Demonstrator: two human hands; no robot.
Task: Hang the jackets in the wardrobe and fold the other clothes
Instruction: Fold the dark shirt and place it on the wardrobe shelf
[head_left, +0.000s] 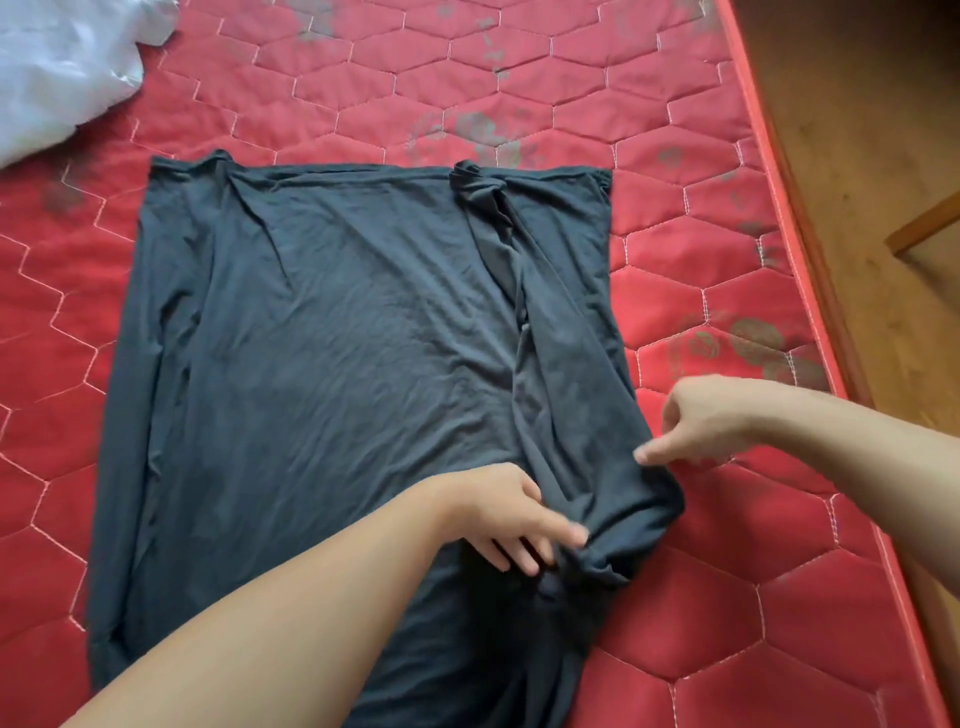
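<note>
The left hand (511, 512) is pressing flat, fingers spread, on the dark garment (332, 332); the right hand (701, 421), loosely curled and grasping nothing, is nearing its right edge. Smoothing before folding seems advisable.

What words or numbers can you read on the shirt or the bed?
None can be read.
Dark grey jersey garment: plain, no print or label showing.
Red quilted mattress: only faded grey flower-like prints, no letters.
White crumpled cloth: no writing visible.
</note>
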